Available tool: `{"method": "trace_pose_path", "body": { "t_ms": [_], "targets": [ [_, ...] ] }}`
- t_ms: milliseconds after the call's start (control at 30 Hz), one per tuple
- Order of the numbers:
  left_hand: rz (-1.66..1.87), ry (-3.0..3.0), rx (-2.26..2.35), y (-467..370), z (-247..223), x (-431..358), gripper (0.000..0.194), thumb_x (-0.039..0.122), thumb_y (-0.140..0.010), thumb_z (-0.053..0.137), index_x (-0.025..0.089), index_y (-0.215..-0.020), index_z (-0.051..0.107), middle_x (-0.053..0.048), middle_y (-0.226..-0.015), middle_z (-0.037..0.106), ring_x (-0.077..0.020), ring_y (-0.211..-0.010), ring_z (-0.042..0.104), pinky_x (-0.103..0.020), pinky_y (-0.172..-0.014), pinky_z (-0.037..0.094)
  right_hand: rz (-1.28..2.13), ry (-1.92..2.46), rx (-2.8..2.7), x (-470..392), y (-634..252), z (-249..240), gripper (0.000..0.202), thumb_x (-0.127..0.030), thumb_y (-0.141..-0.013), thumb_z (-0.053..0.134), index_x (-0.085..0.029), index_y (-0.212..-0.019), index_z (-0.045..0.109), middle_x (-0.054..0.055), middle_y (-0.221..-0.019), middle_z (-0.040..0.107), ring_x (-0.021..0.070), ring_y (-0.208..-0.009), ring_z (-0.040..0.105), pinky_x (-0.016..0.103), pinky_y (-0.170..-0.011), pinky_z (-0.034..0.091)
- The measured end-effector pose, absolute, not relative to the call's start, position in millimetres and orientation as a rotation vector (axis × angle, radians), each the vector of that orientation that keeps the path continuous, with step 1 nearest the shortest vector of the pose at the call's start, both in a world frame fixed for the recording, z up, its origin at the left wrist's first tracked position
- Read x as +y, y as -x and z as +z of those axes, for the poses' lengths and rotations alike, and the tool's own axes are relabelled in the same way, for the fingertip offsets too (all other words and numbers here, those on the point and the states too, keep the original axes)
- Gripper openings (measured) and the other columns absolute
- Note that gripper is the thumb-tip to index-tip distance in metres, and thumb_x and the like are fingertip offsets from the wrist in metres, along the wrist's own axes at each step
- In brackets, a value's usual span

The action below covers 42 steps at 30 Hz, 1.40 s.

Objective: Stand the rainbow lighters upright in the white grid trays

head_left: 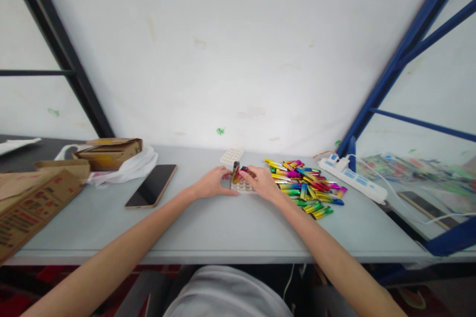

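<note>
A white tray with rows of holes (pixel 243 187) lies on the table between my hands. One shiny lighter (pixel 235 172) stands upright at its left end. My left hand (pixel 213 183) is at the tray's left side, thumb and fingers apart, close to the standing lighter; whether it touches the tray I cannot tell. My right hand (pixel 262 182) is over the tray, its fingers closed on a dark reddish lighter (pixel 244 170), partly hidden by the fingers. To the right of that hand is a loose pile of colourful metallic lighters (pixel 303 188).
Behind the tray lies a second white holed tray (pixel 231 156). On the left are a phone (pixel 151 186), a white plastic bag (pixel 139 166) and cardboard boxes (pixel 40 198). A white power strip (pixel 353 178) with cables sits right of the pile, by a blue frame post (pixel 394 69).
</note>
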<state>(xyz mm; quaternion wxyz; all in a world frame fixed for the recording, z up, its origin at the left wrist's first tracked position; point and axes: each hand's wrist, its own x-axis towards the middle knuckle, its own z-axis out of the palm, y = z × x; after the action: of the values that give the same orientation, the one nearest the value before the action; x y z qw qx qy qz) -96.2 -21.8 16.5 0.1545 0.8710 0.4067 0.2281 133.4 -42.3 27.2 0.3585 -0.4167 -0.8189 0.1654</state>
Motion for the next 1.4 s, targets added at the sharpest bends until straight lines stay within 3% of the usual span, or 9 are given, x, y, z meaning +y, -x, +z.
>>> {"method": "trace_pose_path", "body": {
  "t_ms": [267, 367, 567, 767, 1033, 1233, 1400],
  "targets": [
    [0.657, -2.518, 1.159, 95.3, 17.6, -22.1, 0.070, 0.069, -0.066, 0.079, 0.016, -0.111, 0.071, -0.010, -0.100, 0.069, -0.0275, -0.093, 0.062, -0.037, -0.086, 0.049, 0.014, 1.209, -2.376, -46.6, -120.7, 31.1, 0.034, -0.042, -0.105, 0.045, -0.016, -0.103, 0.066, 0.012, -0.096, 0.074, 0.0223, -0.087, 0.067, 0.029, -0.077, 0.044],
    [0.679, -2.512, 1.142, 95.6, 17.2, -21.5, 0.068, 0.069, -0.066, 0.079, 0.018, -0.110, 0.071, -0.008, -0.100, 0.069, -0.0271, -0.093, 0.063, -0.037, -0.086, 0.050, -0.135, 1.196, -2.425, -45.6, -119.4, 31.2, 0.035, -0.043, -0.104, 0.046, -0.014, -0.102, 0.067, 0.014, -0.098, 0.072, 0.0248, -0.096, 0.065, 0.032, -0.086, 0.045],
    [0.672, -2.484, 1.138, 95.7, 17.2, -21.6, 0.069, 0.068, -0.065, 0.080, 0.017, -0.111, 0.070, -0.009, -0.101, 0.068, -0.0279, -0.094, 0.063, -0.038, -0.087, 0.050, -0.014, 1.101, -2.255, -32.4, -151.4, 36.6, 0.040, -0.038, -0.108, 0.032, -0.019, -0.112, 0.067, 0.009, -0.105, 0.072, 0.0208, -0.102, 0.064, 0.032, -0.094, 0.044],
    [0.664, -2.471, 1.142, 95.9, 17.6, -20.6, 0.070, 0.069, -0.065, 0.080, 0.018, -0.111, 0.070, -0.008, -0.102, 0.067, -0.0284, -0.095, 0.064, -0.038, -0.087, 0.050, -0.054, 1.270, -2.038, -5.9, -215.6, 38.6, 0.047, -0.038, -0.107, 0.027, -0.017, -0.117, 0.069, 0.011, -0.109, 0.071, 0.0232, -0.107, 0.063, 0.035, -0.099, 0.044],
    [0.658, -2.483, 1.155, 96.1, 20.1, -22.2, 0.070, 0.070, -0.065, 0.078, 0.017, -0.109, 0.070, -0.008, -0.100, 0.067, -0.0285, -0.094, 0.063, -0.038, -0.086, 0.050, -0.028, 1.563, -1.989, 6.1, -266.3, 46.9, 0.047, -0.033, -0.105, 0.030, -0.019, -0.111, 0.074, 0.009, -0.110, 0.072, 0.0207, -0.106, 0.065, 0.030, -0.099, 0.043],
    [0.611, -2.485, 1.152, 95.7, 20.3, -22.6, 0.072, 0.072, -0.067, 0.076, 0.017, -0.114, 0.069, -0.009, -0.104, 0.067, -0.0282, -0.096, 0.063, -0.038, -0.088, 0.050, 0.073, 1.658, -2.249, 2.7, -278.6, 48.3, 0.027, -0.039, -0.093, 0.061, -0.020, -0.103, 0.078, 0.009, -0.099, 0.077, 0.0210, -0.086, 0.068, 0.027, -0.079, 0.047],
    [0.628, -2.488, 1.147, 95.7, 19.8, -21.9, 0.071, 0.072, -0.067, 0.076, 0.018, -0.111, 0.069, -0.009, -0.103, 0.066, -0.0280, -0.095, 0.063, -0.038, -0.087, 0.050, 0.047, 1.686, -2.298, 7.8, -274.1, 38.4, 0.020, -0.029, -0.091, 0.062, -0.019, -0.098, 0.079, 0.010, -0.098, 0.077, 0.0226, -0.089, 0.069, 0.029, -0.081, 0.047]
  ]
}}
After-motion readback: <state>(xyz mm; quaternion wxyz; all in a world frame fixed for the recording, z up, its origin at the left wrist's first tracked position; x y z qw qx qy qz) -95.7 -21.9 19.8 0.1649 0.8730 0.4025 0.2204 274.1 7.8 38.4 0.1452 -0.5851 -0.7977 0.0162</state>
